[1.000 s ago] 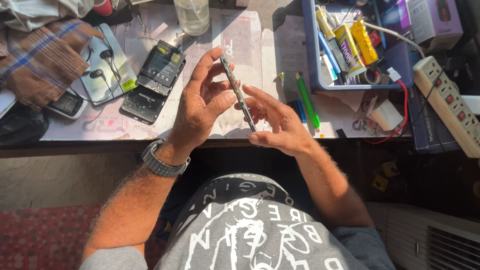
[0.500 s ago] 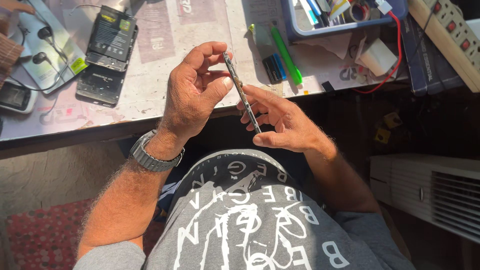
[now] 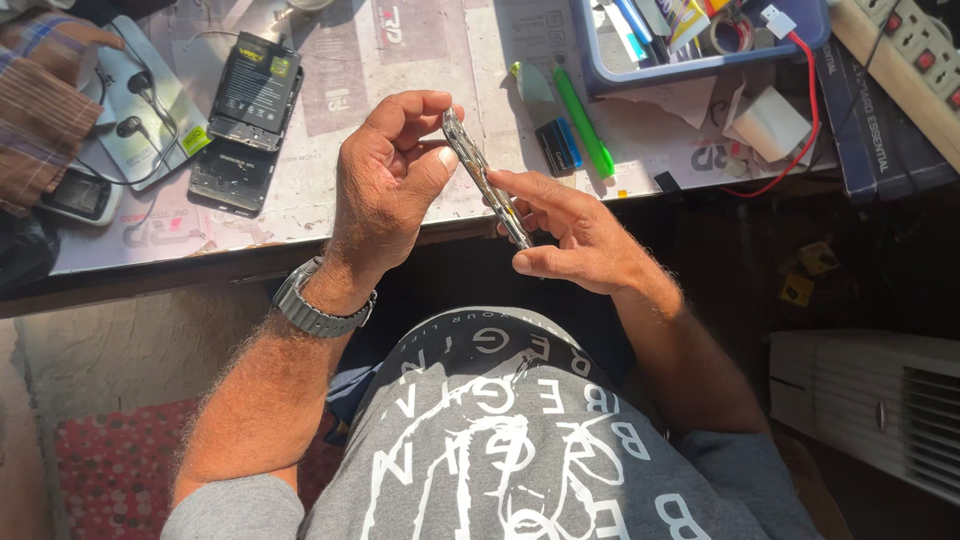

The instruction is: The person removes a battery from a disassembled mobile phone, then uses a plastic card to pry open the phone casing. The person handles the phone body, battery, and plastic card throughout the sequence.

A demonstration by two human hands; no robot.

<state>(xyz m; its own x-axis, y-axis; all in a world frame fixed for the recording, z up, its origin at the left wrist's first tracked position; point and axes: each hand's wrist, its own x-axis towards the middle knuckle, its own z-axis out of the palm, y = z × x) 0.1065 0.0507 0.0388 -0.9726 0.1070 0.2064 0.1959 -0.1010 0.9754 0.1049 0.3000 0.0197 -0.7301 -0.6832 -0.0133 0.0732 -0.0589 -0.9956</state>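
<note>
Hands [image 3: 480,190] grip phone frame [image 3: 487,178]; green pen [image 3: 583,120], battery [image 3: 254,90] nearby.

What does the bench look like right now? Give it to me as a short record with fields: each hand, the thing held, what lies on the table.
left hand: grips the upper end of the phone, thumb against its edge
right hand: supports the lower end, fingers under it
phone: thin, seen edge-on, tilted, held above the table edge
table: pale, sunlit
on table, left: black battery, dark opened phone, earphones
on table, right: green pen, blue tray of small tools
far right: power strip
</note>
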